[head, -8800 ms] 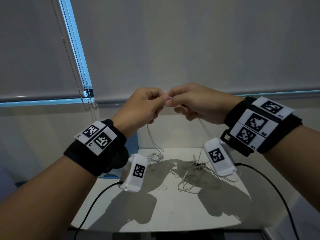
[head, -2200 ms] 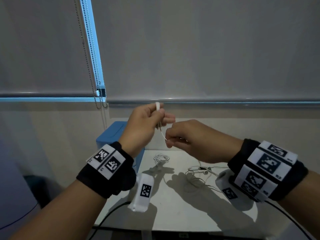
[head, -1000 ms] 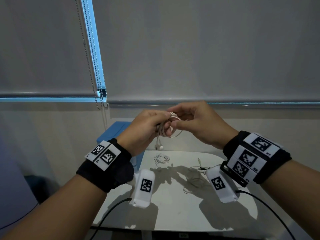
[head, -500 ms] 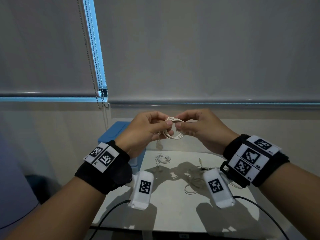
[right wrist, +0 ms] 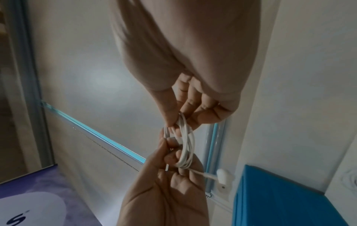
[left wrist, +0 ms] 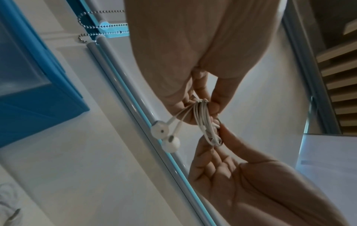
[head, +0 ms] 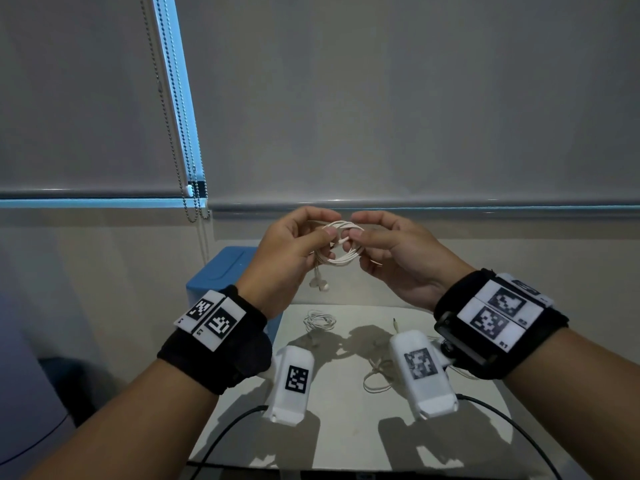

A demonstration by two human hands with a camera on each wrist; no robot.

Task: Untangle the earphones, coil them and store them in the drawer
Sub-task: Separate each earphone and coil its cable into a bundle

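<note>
Drawn blinds [head: 381, 98] back a white surface [head: 339, 427] where another coiled cable [head: 319, 320] and a loose one [head: 377, 379] lie. Above it, the coiled earphones [head: 341, 242] are pinched between the left hand [head: 287, 258] and right hand [head: 398, 258], buds [left wrist: 164, 136] dangling. Should either pinch slacken, the loops could spring apart; the dangling buds might snag at the blue drawer [head: 225, 271].
</note>
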